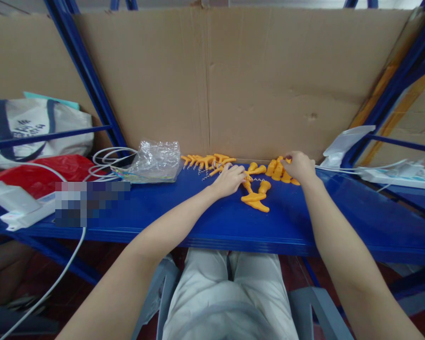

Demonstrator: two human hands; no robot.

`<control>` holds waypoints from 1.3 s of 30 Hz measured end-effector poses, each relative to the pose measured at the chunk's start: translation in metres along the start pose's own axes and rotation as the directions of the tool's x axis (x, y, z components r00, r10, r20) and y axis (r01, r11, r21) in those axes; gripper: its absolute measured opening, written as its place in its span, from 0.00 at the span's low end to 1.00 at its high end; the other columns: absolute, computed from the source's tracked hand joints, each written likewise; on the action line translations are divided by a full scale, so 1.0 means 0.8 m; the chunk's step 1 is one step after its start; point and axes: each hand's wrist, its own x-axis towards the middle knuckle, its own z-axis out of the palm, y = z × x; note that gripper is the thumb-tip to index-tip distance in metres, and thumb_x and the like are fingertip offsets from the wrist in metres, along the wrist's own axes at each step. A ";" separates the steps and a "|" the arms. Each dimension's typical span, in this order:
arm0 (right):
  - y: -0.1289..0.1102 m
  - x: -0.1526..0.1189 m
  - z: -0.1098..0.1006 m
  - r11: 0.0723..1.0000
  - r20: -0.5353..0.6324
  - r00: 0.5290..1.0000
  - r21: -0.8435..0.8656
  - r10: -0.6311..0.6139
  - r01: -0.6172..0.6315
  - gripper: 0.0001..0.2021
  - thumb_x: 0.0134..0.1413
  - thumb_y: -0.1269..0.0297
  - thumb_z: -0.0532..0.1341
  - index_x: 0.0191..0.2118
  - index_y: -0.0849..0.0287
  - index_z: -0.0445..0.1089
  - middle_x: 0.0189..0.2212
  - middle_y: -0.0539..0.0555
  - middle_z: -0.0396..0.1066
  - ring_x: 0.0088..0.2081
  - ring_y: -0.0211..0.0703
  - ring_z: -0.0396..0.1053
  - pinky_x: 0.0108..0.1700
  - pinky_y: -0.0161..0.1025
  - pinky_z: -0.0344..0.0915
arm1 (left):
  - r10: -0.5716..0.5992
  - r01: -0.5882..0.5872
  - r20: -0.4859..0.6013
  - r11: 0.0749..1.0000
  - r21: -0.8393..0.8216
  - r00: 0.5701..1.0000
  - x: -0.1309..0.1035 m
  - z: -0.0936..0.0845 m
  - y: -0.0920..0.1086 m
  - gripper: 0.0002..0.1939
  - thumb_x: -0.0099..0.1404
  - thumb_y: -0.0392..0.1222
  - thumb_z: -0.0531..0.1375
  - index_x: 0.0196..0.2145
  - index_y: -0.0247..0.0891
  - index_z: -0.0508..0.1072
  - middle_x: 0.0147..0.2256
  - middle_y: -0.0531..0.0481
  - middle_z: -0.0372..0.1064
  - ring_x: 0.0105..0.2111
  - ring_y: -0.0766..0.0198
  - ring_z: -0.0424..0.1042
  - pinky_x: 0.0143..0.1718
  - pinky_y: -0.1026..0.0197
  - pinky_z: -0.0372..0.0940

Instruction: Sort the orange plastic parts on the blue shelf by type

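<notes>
Yellow corkscrew handles with metal spirals (205, 162) lie in a row along the back of the blue shelf. My left hand (230, 179) is over the right end of that row, its fingers bent; whether it grips a piece is hidden. Right of it, several loose yellow pieces (257, 202) lie in a small pile, with a metal spiral among them. Yellow rounded caps (276, 170) stand close together by the cardboard. My right hand (299, 166) reaches to these caps, fingers curled at their right side, and what is between the fingertips is too small to tell.
On the left are a clear plastic bag (159, 160), white cables, a red bag (53, 172), a power strip (28, 212) and a cloth bag (56, 123). Another power strip (400, 175) lies at the right. A cardboard wall (251, 85) stands behind, between blue posts.
</notes>
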 end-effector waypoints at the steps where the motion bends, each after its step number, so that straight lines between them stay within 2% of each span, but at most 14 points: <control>1: -0.001 0.000 0.001 1.000 -0.008 1.000 0.006 -0.016 0.016 0.16 0.60 0.63 0.57 0.49 0.58 0.77 0.50 0.63 0.76 0.52 0.59 0.72 0.53 0.55 0.66 | -0.015 0.015 0.000 1.000 -0.003 1.000 0.000 -0.001 0.000 0.14 0.72 0.37 0.51 0.44 0.36 0.77 0.44 0.41 0.74 0.47 0.53 0.72 0.50 0.50 0.59; 4: -0.004 -0.001 0.007 0.998 -0.033 0.997 0.017 -0.066 0.067 0.15 0.60 0.63 0.57 0.48 0.57 0.77 0.49 0.62 0.77 0.52 0.57 0.73 0.52 0.53 0.66 | -0.074 0.075 0.011 0.997 -0.036 0.997 0.001 -0.006 -0.002 0.14 0.72 0.36 0.51 0.45 0.36 0.76 0.42 0.41 0.76 0.44 0.53 0.75 0.49 0.50 0.59; 6: -0.008 -0.003 0.010 0.995 -0.029 0.995 0.014 -0.096 0.097 0.15 0.60 0.62 0.57 0.47 0.57 0.77 0.49 0.62 0.77 0.52 0.57 0.73 0.53 0.52 0.65 | -0.159 0.160 0.029 0.985 -0.057 0.987 0.001 -0.009 -0.004 0.14 0.72 0.36 0.51 0.47 0.36 0.76 0.39 0.42 0.78 0.41 0.54 0.76 0.49 0.50 0.60; 8: -0.013 -0.005 0.012 0.993 0.000 0.993 0.005 -0.118 0.118 0.15 0.61 0.62 0.57 0.48 0.57 0.77 0.50 0.62 0.77 0.53 0.57 0.73 0.54 0.52 0.65 | -0.295 0.296 0.032 0.953 -0.065 0.955 0.001 -0.013 -0.008 0.15 0.72 0.35 0.51 0.49 0.36 0.75 0.37 0.42 0.79 0.39 0.53 0.77 0.48 0.50 0.61; 10: -0.018 -0.007 0.014 0.991 0.036 0.990 -0.007 -0.133 0.134 0.15 0.62 0.62 0.56 0.49 0.57 0.77 0.51 0.62 0.76 0.54 0.56 0.72 0.55 0.52 0.64 | -0.428 0.426 -0.004 0.901 -0.085 0.904 0.002 -0.018 -0.014 0.15 0.72 0.35 0.50 0.49 0.37 0.74 0.37 0.43 0.80 0.40 0.53 0.78 0.48 0.52 0.62; 13: -0.025 -0.011 0.016 0.986 0.067 0.985 -0.025 -0.161 0.163 0.15 0.63 0.62 0.56 0.50 0.57 0.77 0.53 0.62 0.76 0.56 0.56 0.71 0.56 0.51 0.64 | -0.519 0.506 -0.072 0.850 -0.146 0.852 0.004 -0.025 -0.028 0.16 0.72 0.36 0.50 0.51 0.39 0.73 0.38 0.45 0.81 0.41 0.56 0.78 0.48 0.55 0.63; 17: -0.031 -0.015 0.019 0.981 0.100 0.977 -0.035 -0.186 0.190 0.16 0.63 0.63 0.56 0.51 0.58 0.76 0.54 0.61 0.75 0.57 0.57 0.71 0.57 0.54 0.64 | -0.555 0.546 -0.036 0.827 -0.135 0.831 0.013 -0.029 -0.049 0.20 0.68 0.30 0.53 0.54 0.42 0.73 0.41 0.48 0.81 0.44 0.58 0.78 0.54 0.52 0.60; 20: -0.034 -0.018 0.019 0.980 0.104 0.977 -0.042 -0.188 0.193 0.16 0.63 0.63 0.56 0.51 0.57 0.77 0.53 0.61 0.76 0.56 0.58 0.71 0.56 0.56 0.65 | -0.547 0.547 0.024 0.832 -0.092 0.837 0.024 -0.025 -0.062 0.23 0.67 0.27 0.52 0.55 0.42 0.73 0.45 0.46 0.80 0.49 0.56 0.77 0.60 0.46 0.54; 24: -0.038 -0.021 0.018 0.976 0.148 0.967 -0.034 -0.209 0.216 0.17 0.63 0.64 0.56 0.51 0.57 0.77 0.51 0.61 0.77 0.55 0.58 0.72 0.55 0.55 0.67 | -0.484 0.490 0.087 0.870 -0.059 0.871 0.036 -0.012 -0.077 0.24 0.68 0.28 0.51 0.56 0.45 0.73 0.53 0.44 0.77 0.55 0.54 0.72 0.62 0.41 0.51; 30: -0.040 -0.022 0.018 0.975 0.170 0.962 -0.019 -0.216 0.222 0.17 0.63 0.63 0.56 0.53 0.57 0.77 0.53 0.61 0.76 0.56 0.58 0.72 0.56 0.52 0.67 | -0.468 0.474 0.150 0.880 -0.011 0.871 0.054 0.014 -0.081 0.24 0.69 0.30 0.51 0.57 0.47 0.73 0.55 0.43 0.74 0.58 0.51 0.68 0.62 0.38 0.50; 35: -0.037 -0.019 0.022 0.973 0.172 0.958 -0.004 -0.228 0.232 0.17 0.63 0.63 0.56 0.52 0.56 0.77 0.53 0.60 0.77 0.56 0.56 0.72 0.56 0.51 0.67 | -0.482 0.486 0.267 0.872 0.056 0.835 0.063 0.036 -0.082 0.24 0.68 0.31 0.50 0.55 0.46 0.76 0.55 0.41 0.72 0.58 0.49 0.68 0.63 0.34 0.50; 39: -0.035 -0.018 0.024 0.968 0.153 0.956 0.020 -0.251 0.251 0.16 0.63 0.63 0.56 0.51 0.55 0.77 0.52 0.60 0.77 0.55 0.57 0.73 0.55 0.52 0.68 | -0.486 0.490 0.320 0.868 0.073 0.813 0.061 0.049 -0.083 0.27 0.67 0.33 0.51 0.60 0.49 0.72 0.64 0.42 0.65 0.62 0.47 0.64 0.64 0.29 0.50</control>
